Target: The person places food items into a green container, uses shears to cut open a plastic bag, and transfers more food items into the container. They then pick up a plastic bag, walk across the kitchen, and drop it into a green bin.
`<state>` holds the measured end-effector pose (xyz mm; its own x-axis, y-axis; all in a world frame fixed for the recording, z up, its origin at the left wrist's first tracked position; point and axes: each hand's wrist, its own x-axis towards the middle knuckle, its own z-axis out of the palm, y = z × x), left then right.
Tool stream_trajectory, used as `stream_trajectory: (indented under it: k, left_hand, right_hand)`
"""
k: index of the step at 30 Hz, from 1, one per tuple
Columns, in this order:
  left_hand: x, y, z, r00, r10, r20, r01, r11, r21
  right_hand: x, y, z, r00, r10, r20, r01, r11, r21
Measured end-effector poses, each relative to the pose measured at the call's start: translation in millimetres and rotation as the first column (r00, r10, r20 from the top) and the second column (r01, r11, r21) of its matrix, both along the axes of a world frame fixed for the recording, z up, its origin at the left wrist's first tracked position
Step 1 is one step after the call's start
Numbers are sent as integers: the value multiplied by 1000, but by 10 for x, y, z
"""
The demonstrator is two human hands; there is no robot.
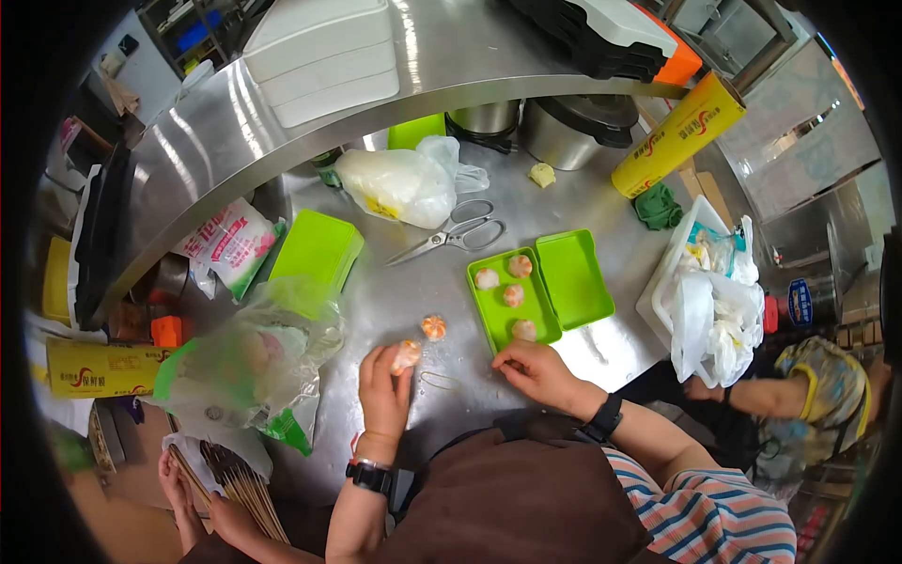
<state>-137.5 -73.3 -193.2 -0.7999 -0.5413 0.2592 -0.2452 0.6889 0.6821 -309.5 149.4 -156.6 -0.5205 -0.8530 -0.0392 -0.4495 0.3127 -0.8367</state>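
My left hand (383,381) pinches a small orange-and-white food ball (406,356) between thumb and fingers, above the steel table. Just beyond it, another orange-and-white ball (433,327) lies on the metal. My right hand (540,374) is beside the near edge of an open green box (489,315), its fingers curled together and nothing visible in them. Several similar balls, one pale ball (523,330) closest to that hand, sit in the box's left half. The hinged lid (573,277) lies open to the right. A thin loop (438,380) rests between my hands.
Scissors (451,235) lie behind the box, near a white plastic bag (399,183). Left are a closed green box (318,249) and a clear bag (282,343). A white bin (662,282) stands right. Another person's hands (221,517) hold sticks at lower left; an arm (770,395) shows right.
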Motion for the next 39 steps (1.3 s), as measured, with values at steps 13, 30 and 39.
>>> stream_trajectory:
  k: [13,30,39]
  left_hand:
    - [166,118,-271,985,40,168,34,909,-416]
    - [293,52,51,997,53,52,-61,984,170]
    - [319,267,158,999,11,43,-17,991,132]
  right_hand:
    - [26,47,-18,1000,-1,0,1,999,34]
    - [-96,590,42,999,-51,-6,51,998,29]
    - [22,903,-118,921,-149,-359,190,978,81]
